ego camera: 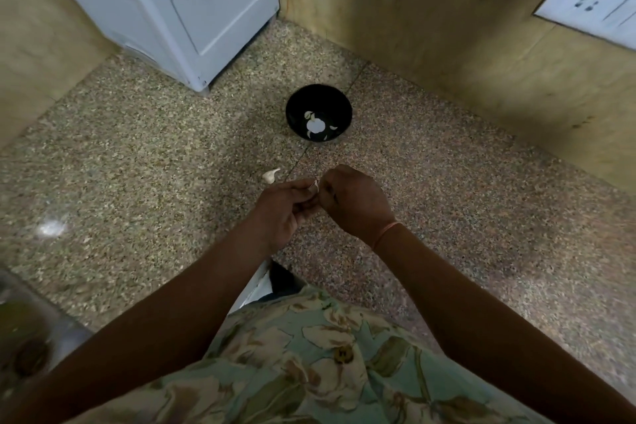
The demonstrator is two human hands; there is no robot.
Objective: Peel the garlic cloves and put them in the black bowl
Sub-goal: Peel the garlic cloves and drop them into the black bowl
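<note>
A small pale garlic clove [315, 186] sat pinched between both hands, only a whitish sliver of it showing past the fingertips; whether its skin was on or partly off could not be told. The left hand [285, 210] held it from the 9 o'clock side with thumb and curled fingers closed narrowly on it. The right hand [351, 203] met it from the 3 o'clock side, its fingers bent tightly and nipping at the same clove. A thin orange thread [387, 232] circled the right wrist.

At 10 o'clock from the hands, near them, a second clove [272, 175] lay alone on the speckled stone counter [155, 165], cream-coloured with a pointed, curled tip.

At 12 o'clock from the hands stood the black bowl [318, 113], upright, apart from them. In its bottom lay white garlic pieces [316, 126]: one larger rounded lump with a few small slivers around it; peeled cloves or skins, it could not be told.

At 11 o'clock stood a white appliance [192, 10]; small marks near its upper edge were too blurred to read. At 2 o'clock a white socket plate [592, 0] was fixed to the tan wall. A floral shirt [309, 361] filled the 6 o'clock edge
</note>
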